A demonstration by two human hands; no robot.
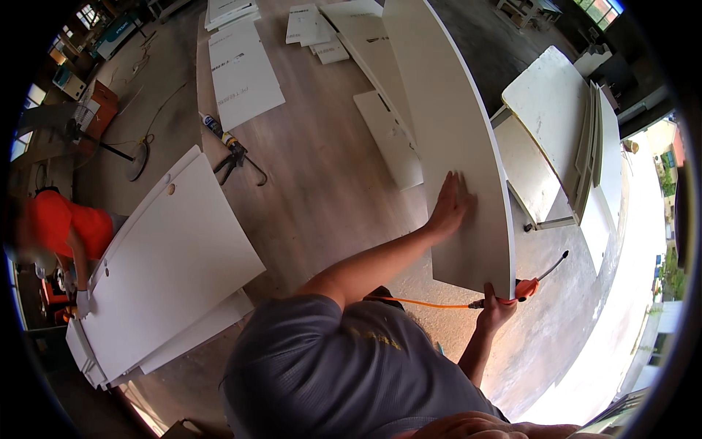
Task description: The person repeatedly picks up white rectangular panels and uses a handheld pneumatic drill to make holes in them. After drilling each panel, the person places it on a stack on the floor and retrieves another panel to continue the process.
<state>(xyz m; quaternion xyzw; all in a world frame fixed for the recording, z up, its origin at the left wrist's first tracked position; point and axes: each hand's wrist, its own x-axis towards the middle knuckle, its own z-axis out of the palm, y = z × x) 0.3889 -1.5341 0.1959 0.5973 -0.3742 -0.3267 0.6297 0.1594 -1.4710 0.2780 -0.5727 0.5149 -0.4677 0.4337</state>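
Note:
A long white panel stands on edge, tilted, in front of me and to the right. My left hand lies flat on its broad face with the fingers stretched out. At the panel's near lower corner, my right hand is closed round an orange air blow gun with a thin dark nozzle pointing right. An orange hose runs from the gun to the left, behind my body. My right fingertips are close to the panel's bottom edge; whether they also grip it I cannot tell.
A caulking gun lies on the wood-toned table, among white boards. Left, a co-worker in orange touches a large white panel stack. At right, more panels lean on a wheeled frame. A fan stands far left.

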